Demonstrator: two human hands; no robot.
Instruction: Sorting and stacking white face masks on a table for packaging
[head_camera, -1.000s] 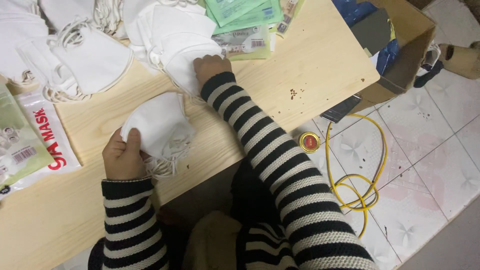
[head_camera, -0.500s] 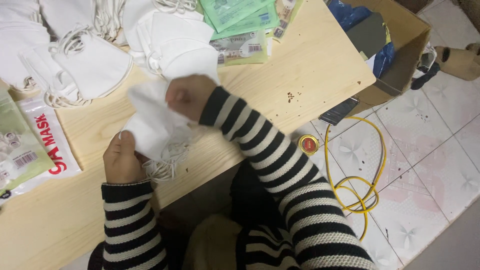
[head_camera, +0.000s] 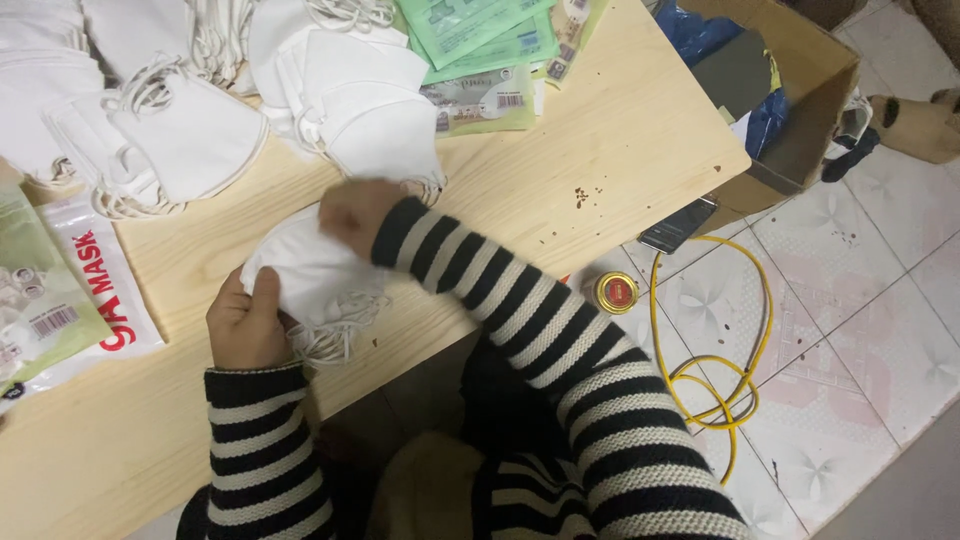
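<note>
Here, nearest to us first:

Our sleeves: black-and-cream striped knit sleeves (head_camera: 560, 360) fill the lower middle of the frame.

Left hand: our left hand (head_camera: 243, 325), lower left of centre, is clamped on the near edge of a small stack of white folded face masks (head_camera: 310, 270), fingers curled over it.

Right hand: our right hand (head_camera: 352, 212), just above and right of the left, lies on top of the same stack; it is blurred, so we cannot tell whether its fingers are closed or flat.

Stack: it rests on the pale wooden tabletop (head_camera: 600, 150) at centre left, between our two hands, with white elastic ear loops (head_camera: 335, 330) spilling out along its near side.

Left edge: a clear plastic mask packet with red lettering (head_camera: 100, 290) lies flat, a green-tinted packet (head_camera: 35, 310) overlapping it.

Floor, right half: a small round tin with a red lid (head_camera: 613, 292) sits beside a looped yellow cable (head_camera: 720, 370) on white patterned tiles (head_camera: 880, 300).

Far, upper left: heaps of loose white face masks (head_camera: 200, 130) cover the table.

Far, top centre: flat green packets (head_camera: 480, 40) overlap there.

Far, upper right: an open brown cardboard box (head_camera: 800, 90) stands off the table corner.
</note>
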